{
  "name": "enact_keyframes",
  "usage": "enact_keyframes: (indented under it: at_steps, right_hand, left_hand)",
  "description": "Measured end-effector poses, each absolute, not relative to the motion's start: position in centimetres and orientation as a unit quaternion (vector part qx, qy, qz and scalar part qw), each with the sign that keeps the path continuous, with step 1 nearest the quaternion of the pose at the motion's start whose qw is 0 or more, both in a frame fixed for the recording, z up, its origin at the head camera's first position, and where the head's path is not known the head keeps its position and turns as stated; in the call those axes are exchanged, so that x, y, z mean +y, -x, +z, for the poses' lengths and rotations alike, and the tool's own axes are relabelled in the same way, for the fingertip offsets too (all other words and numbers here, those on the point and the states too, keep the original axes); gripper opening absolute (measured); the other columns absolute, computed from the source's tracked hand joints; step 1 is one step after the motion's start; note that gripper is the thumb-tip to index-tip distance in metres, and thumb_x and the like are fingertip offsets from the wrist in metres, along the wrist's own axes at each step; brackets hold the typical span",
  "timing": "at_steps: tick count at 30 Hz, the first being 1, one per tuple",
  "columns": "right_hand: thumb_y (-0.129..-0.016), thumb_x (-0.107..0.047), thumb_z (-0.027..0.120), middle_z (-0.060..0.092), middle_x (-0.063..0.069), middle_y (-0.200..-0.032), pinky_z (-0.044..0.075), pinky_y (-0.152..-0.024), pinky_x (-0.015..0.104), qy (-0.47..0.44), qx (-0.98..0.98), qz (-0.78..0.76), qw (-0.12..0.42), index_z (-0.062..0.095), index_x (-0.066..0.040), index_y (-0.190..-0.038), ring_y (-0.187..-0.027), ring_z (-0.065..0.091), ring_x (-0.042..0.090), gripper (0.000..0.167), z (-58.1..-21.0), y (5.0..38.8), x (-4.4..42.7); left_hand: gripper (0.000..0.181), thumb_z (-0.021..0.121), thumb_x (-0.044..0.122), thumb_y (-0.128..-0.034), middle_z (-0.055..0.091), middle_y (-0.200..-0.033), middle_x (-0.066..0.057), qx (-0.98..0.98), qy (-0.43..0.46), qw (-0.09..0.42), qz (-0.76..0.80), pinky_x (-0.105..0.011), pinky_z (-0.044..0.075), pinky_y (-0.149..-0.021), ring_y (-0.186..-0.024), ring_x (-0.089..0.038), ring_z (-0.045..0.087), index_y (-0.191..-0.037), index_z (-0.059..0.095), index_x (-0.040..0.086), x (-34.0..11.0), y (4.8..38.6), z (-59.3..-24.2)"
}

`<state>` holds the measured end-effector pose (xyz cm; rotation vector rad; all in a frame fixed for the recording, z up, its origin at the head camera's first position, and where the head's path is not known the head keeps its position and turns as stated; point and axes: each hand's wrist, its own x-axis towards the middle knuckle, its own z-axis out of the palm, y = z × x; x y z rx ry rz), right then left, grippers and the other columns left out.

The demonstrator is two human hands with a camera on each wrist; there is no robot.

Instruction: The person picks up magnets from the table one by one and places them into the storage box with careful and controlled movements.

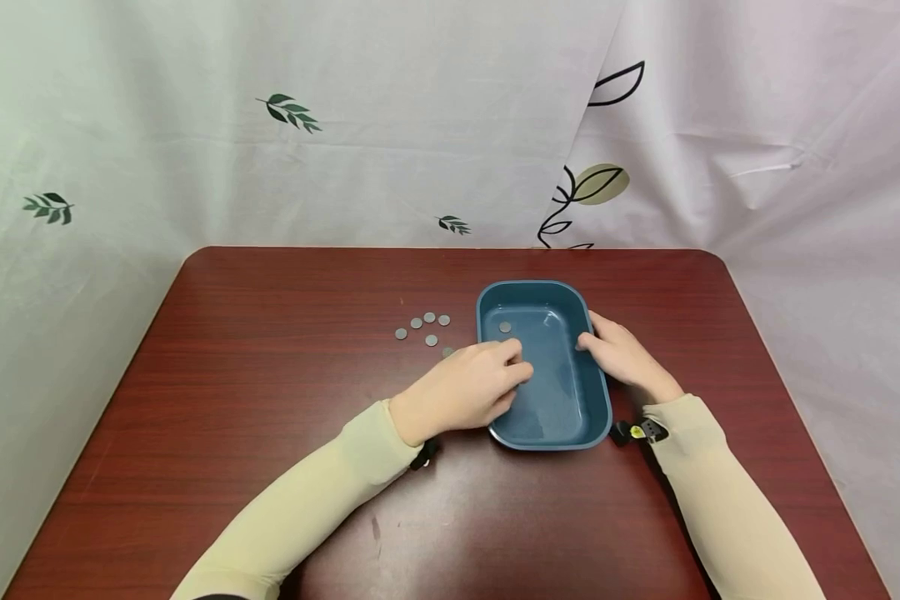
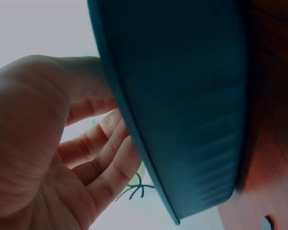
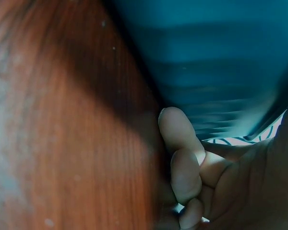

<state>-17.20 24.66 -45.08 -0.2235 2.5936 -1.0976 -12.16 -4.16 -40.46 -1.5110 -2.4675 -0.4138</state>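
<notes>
A blue rectangular plastic container [image 1: 547,383] stands on the table. My right hand [image 1: 626,354] grips its right side, thumb over the rim and fingers against the outer wall; those fingers [image 3: 177,132] show low on the wall in the right wrist view. Over the left rim reaches my left hand [image 1: 468,383], its fingers bent above the inside. From the left wrist view the fingertips are hidden behind the container wall, so whether they pinch anything does not show. One small grey coin [image 1: 505,327] lies inside. Several more coins [image 1: 430,317] lie on the table left of the container.
The dark red wooden table [image 1: 270,367] has rounded far corners. Behind and beside it hangs a pale curtain [image 1: 390,125] with leaf prints. A black wrist device [image 1: 637,431] sits at the right cuff, close to the container's near right corner.
</notes>
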Motion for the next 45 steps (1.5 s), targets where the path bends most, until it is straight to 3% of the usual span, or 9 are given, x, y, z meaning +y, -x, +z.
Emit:
enact_keyframes:
  at_steps: [5, 18, 45]
  right_hand:
    - [-0.096, -0.016, 0.05, 0.066, 0.02, -0.131, 0.052, -0.088, 0.039, 0.076, 0.905, -0.387, 0.16, 0.048, -0.006, -0.148, -0.1, 0.069, 0.027, 0.053, -45.1, 17.1, 24.7]
    - [-0.096, -0.016, 0.05, 0.068, 0.02, -0.125, 0.052, -0.084, 0.036, 0.075, 0.904, -0.389, 0.162, 0.049, -0.007, -0.147, -0.092, 0.069, 0.023, 0.051, -45.1, 17.1, 24.8]
    - [-0.097, -0.015, 0.05, 0.067, 0.019, -0.13, 0.051, -0.088, 0.039, 0.079, 0.904, -0.387, 0.162, 0.048, -0.007, -0.149, -0.099, 0.066, 0.027, 0.053, -45.1, 17.2, 24.8]
  left_hand:
    - [0.008, 0.061, 0.009, -0.0952, 0.053, -0.09, -0.001, -0.84, 0.52, 0.093, -0.123, -0.022, 0.047, -0.068, -0.072, -0.014, 0.05, -0.097, 0.068, 0.013, -3.4, 12.0, -40.8]
    - [0.009, 0.063, 0.012, -0.0961, 0.055, -0.091, 0.0, -0.848, 0.519, 0.065, -0.087, -0.021, 0.049, -0.068, -0.072, -0.014, 0.056, -0.1, 0.07, 0.016, -2.2, 11.7, -41.2]
    - [0.021, 0.061, 0.012, -0.0961, 0.061, -0.093, -0.001, -0.85, 0.525, 0.031, -0.039, -0.026, 0.054, -0.069, -0.073, -0.016, 0.064, -0.11, 0.075, 0.019, 1.0, 12.4, -42.6]
